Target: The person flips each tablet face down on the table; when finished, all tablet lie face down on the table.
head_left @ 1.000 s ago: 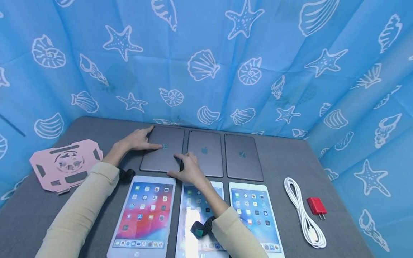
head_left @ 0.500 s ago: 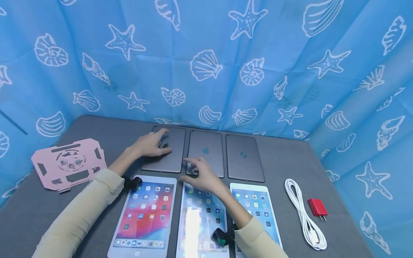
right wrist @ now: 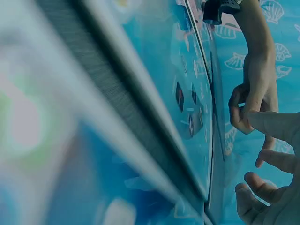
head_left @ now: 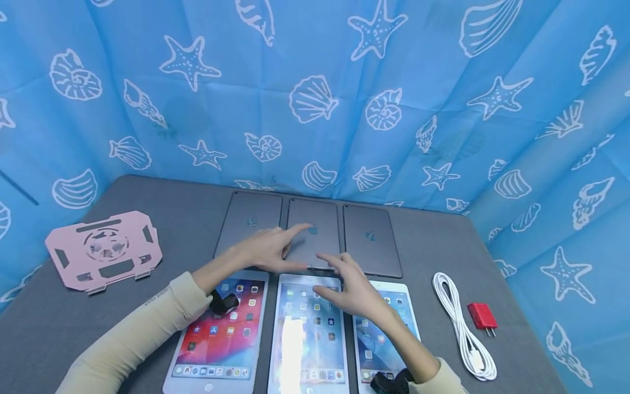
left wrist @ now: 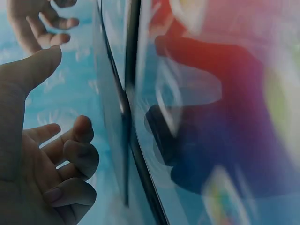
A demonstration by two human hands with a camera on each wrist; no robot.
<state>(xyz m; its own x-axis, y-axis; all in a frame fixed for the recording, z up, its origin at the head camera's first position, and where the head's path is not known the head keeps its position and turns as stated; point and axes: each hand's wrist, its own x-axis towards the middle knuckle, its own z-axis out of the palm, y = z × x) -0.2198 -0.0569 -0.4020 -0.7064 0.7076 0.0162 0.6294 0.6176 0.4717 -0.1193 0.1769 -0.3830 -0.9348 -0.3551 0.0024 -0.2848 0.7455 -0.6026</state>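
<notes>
My left hand (head_left: 273, 250) hovers over the lower edges of the left grey tablet (head_left: 256, 210) and the middle grey tablet (head_left: 320, 249). Its thumb and forefinger are spread, holding nothing. Facing it, my right hand (head_left: 351, 287) hangs between the middle white tablet (head_left: 307, 355) and the right white tablet (head_left: 364, 328), fingers loosely bent around nothing. The right grey tablet (head_left: 371, 246) lies just behind it. All grey tablets lie back side up; the white ones show lit home screens. My left forearm partly covers the left white tablet (head_left: 216, 350). In the left wrist view, the left fingers (left wrist: 79, 154) are relaxed.
A pink slotted plate (head_left: 88, 262) lies at the left. On the right are a coiled white cable (head_left: 455, 312) and a red plug adapter (head_left: 482, 316). A blue shell-patterned curtain (head_left: 315, 137) hangs behind the grey table (head_left: 443, 246).
Both hands have moved right: the left came off the left grey tablet toward the middle one, and the right shifted toward the right-hand tablets. The tablets stay where they were.
</notes>
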